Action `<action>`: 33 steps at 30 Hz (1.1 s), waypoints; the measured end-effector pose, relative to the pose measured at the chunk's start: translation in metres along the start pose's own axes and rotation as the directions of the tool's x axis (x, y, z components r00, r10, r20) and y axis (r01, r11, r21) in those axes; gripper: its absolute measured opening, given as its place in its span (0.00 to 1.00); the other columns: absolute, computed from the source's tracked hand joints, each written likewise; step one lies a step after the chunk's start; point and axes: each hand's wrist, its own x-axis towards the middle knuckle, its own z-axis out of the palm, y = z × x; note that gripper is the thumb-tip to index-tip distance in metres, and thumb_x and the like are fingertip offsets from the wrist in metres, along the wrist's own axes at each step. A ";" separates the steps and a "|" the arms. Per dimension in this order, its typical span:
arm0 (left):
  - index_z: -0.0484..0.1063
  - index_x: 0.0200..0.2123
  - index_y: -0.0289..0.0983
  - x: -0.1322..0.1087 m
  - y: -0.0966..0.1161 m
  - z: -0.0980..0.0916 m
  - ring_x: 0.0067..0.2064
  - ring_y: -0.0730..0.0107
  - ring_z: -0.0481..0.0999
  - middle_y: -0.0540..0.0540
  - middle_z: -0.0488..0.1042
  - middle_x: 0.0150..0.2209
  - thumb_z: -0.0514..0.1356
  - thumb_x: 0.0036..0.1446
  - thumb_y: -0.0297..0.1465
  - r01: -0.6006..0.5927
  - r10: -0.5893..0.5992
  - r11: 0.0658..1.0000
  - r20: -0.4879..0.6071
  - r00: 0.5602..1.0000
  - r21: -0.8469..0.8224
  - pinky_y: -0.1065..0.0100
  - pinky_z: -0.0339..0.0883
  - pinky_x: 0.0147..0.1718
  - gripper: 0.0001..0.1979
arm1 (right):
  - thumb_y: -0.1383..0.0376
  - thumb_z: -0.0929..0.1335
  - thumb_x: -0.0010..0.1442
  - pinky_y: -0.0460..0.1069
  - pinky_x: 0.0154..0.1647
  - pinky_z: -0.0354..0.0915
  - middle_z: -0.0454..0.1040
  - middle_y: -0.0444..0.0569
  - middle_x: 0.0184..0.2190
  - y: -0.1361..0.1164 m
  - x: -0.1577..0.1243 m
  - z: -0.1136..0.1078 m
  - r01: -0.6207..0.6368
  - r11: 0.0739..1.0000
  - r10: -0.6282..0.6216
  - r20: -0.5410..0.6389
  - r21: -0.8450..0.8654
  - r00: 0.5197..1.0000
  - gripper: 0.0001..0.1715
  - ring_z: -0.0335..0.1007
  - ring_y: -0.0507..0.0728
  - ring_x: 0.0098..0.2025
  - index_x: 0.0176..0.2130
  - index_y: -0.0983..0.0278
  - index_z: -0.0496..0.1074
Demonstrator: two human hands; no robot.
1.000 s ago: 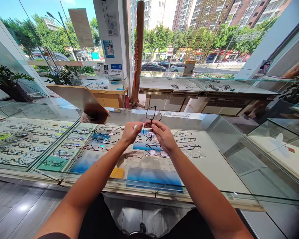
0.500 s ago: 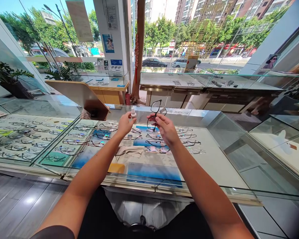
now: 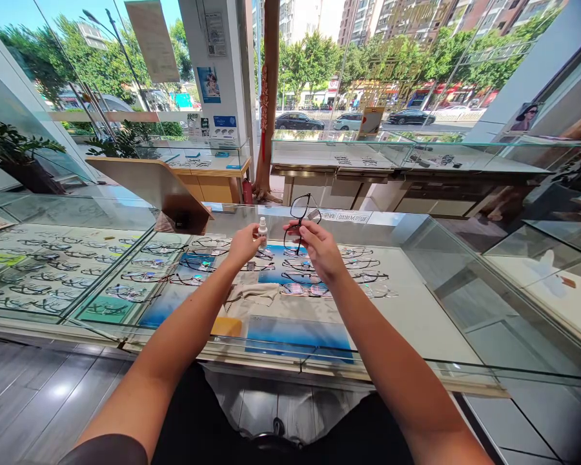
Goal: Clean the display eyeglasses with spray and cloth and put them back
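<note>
A small white spray bottle stands upright at the fingertips of my left hand, which is closed against its left side. Much of its label and body now shows. My right hand pinches a pair of black-framed glasses by the middle, held up on edge above the glass counter, with a small tag hanging at them. Below both hands, rows of glasses lie on the display. A crumpled beige cloth is in front of them, near a yellow item and a blue sheet.
The glass display case runs across in front of me. A wooden-framed tilted mirror or stand is at its back left. More glasses fill the left section. Further cases line the window, beside a wooden trunk.
The spray bottle has come down slightly and to the right, and more of it shows beside my left fingers. My right hand with the glasses has barely moved.
</note>
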 end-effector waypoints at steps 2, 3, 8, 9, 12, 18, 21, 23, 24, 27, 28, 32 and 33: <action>0.79 0.48 0.41 0.000 -0.001 0.000 0.49 0.48 0.85 0.40 0.87 0.47 0.67 0.62 0.31 0.001 -0.001 1.000 0.001 1.000 0.016 0.56 0.72 0.48 0.11 | 0.43 0.75 0.63 0.57 0.57 0.73 0.86 0.51 0.52 -0.001 0.000 0.001 -0.003 1.000 0.003 -0.005 -0.005 1.000 0.26 0.79 0.62 0.57 0.52 0.56 0.82; 0.79 0.48 0.41 0.000 -0.001 0.000 0.49 0.48 0.85 0.40 0.87 0.47 0.67 0.62 0.31 0.002 -0.002 1.000 0.001 1.000 0.024 0.56 0.72 0.48 0.11 | 0.43 0.76 0.63 0.57 0.57 0.73 0.86 0.51 0.52 -0.001 0.000 0.001 -0.006 1.000 0.006 -0.010 -0.002 1.000 0.26 0.79 0.62 0.56 0.52 0.56 0.82; 0.78 0.53 0.42 -0.002 0.004 -0.003 0.53 0.44 0.83 0.39 0.86 0.52 0.67 0.63 0.35 -0.008 0.009 0.998 -0.007 1.000 0.058 0.53 0.71 0.52 0.15 | 0.44 0.77 0.62 0.57 0.57 0.72 0.87 0.50 0.50 -0.003 -0.001 0.002 -0.013 1.000 0.013 -0.007 0.026 1.000 0.25 0.80 0.62 0.55 0.50 0.56 0.83; 0.77 0.55 0.42 -0.003 0.006 -0.003 0.55 0.43 0.81 0.38 0.85 0.54 0.67 0.63 0.36 -0.012 0.014 0.997 -0.026 1.000 0.075 0.52 0.70 0.54 0.17 | 0.44 0.77 0.62 0.57 0.57 0.72 0.87 0.50 0.50 -0.003 -0.001 0.002 -0.013 1.000 0.013 -0.006 0.022 1.000 0.25 0.80 0.63 0.56 0.50 0.56 0.83; 0.74 0.60 0.40 -0.006 0.014 -0.005 0.62 0.38 0.76 0.34 0.79 0.62 0.67 0.63 0.38 -0.012 0.031 0.991 -0.135 0.990 0.137 0.47 0.65 0.59 0.23 | 0.43 0.76 0.62 0.58 0.56 0.73 0.87 0.51 0.50 -0.007 -0.001 0.001 -0.017 1.000 0.017 -0.013 0.007 1.000 0.25 0.80 0.64 0.57 0.49 0.56 0.83; 0.71 0.38 0.40 -0.020 0.039 -0.021 0.45 0.53 0.74 0.43 0.78 0.39 0.64 0.64 0.34 -0.076 0.127 0.985 -0.363 0.923 0.153 0.56 0.61 0.50 0.05 | 0.47 0.76 0.62 0.58 0.56 0.73 0.87 0.51 0.48 -0.017 0.001 -0.008 0.005 0.998 -0.002 -0.047 0.056 0.999 0.20 0.80 0.64 0.55 0.46 0.56 0.83; 0.56 0.24 0.41 -0.031 0.053 -0.038 0.29 0.66 0.62 0.52 0.61 0.22 0.62 0.64 0.36 -0.205 0.217 0.976 -0.240 0.946 0.075 0.63 0.53 0.37 0.20 | 0.48 0.76 0.61 0.57 0.54 0.73 0.87 0.51 0.46 -0.022 0.002 -0.013 0.019 0.996 -0.014 -0.054 0.089 0.998 0.19 0.81 0.62 0.51 0.44 0.56 0.83; 0.53 0.22 0.41 -0.037 0.061 -0.048 0.26 0.70 0.54 0.54 0.55 0.20 0.62 0.63 0.36 -0.254 0.255 0.967 -0.072 0.964 0.014 0.64 0.48 0.32 0.22 | 0.48 0.77 0.61 0.56 0.53 0.73 0.87 0.50 0.45 -0.025 0.002 -0.014 0.016 0.994 -0.010 -0.052 0.111 0.999 0.19 0.81 0.61 0.49 0.44 0.57 0.84; 0.53 0.22 0.41 -0.040 0.064 -0.052 0.26 0.71 0.52 0.55 0.54 0.20 0.62 0.62 0.36 -0.267 0.267 0.964 0.020 0.963 0.006 0.65 0.46 0.32 0.22 | 0.48 0.77 0.60 0.55 0.52 0.73 0.87 0.50 0.44 -0.026 0.001 -0.014 0.011 0.992 -0.005 -0.045 0.124 0.999 0.19 0.80 0.60 0.48 0.43 0.57 0.84; 0.55 0.23 0.40 -0.043 0.068 -0.057 0.26 0.72 0.53 0.56 0.57 0.20 0.64 0.60 0.35 -0.264 0.250 0.963 0.194 0.949 0.048 0.65 0.46 0.31 0.20 | 0.48 0.77 0.60 0.52 0.51 0.73 0.87 0.49 0.43 -0.029 0.000 -0.014 -0.005 0.987 0.008 -0.012 0.163 1.000 0.18 0.80 0.57 0.46 0.43 0.58 0.84; 0.56 0.23 0.40 -0.042 0.068 -0.057 0.26 0.72 0.53 0.56 0.58 0.20 0.65 0.59 0.35 -0.251 0.231 0.965 0.215 0.949 0.072 0.65 0.46 0.31 0.20 | 0.48 0.77 0.60 0.52 0.50 0.73 0.87 0.49 0.42 -0.029 0.000 -0.014 -0.011 0.986 0.012 -0.002 0.169 1.000 0.18 0.80 0.57 0.46 0.43 0.58 0.85; 0.59 0.23 0.40 -0.035 0.061 -0.056 0.26 0.71 0.58 0.55 0.64 0.21 0.68 0.57 0.35 -0.203 0.151 0.966 0.289 0.945 0.160 0.65 0.47 0.31 0.20 | 0.49 0.77 0.61 0.51 0.50 0.73 0.87 0.49 0.42 -0.029 -0.001 -0.013 -0.031 0.984 0.026 0.034 0.176 0.999 0.17 0.79 0.56 0.44 0.42 0.58 0.85; 0.60 0.23 0.40 -0.034 0.059 -0.057 0.27 0.71 0.59 0.54 0.65 0.21 0.69 0.56 0.36 -0.204 0.133 0.963 0.346 0.929 0.175 0.65 0.47 0.32 0.20 | 0.50 0.77 0.61 0.51 0.50 0.73 0.87 0.49 0.42 -0.029 -0.001 -0.012 -0.035 0.983 0.027 0.044 0.182 0.999 0.17 0.79 0.56 0.44 0.41 0.59 0.85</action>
